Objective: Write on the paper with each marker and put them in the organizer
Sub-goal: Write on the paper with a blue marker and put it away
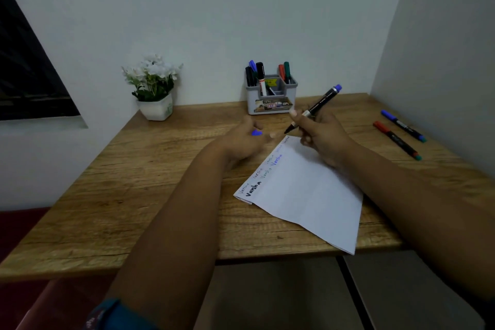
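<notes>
My right hand [322, 136] grips an uncapped black-bodied marker [320, 104] with a blue end, its tip pointing down-left just above the far corner of the white paper [305, 190]. My left hand [241, 139] holds the marker's blue cap [256, 132] in its fingers, just left of the tip. Several handwritten words in black and blue run along the paper's left edge. The grey organizer [272, 100] stands at the back by the wall with several markers upright in it. A blue marker [403, 126] and a red marker [396, 140] lie on the table at the right.
A white pot of white flowers [154, 88] stands at the back left of the wooden table [134, 195]. Walls close the back and right sides. A dark window sits at the left.
</notes>
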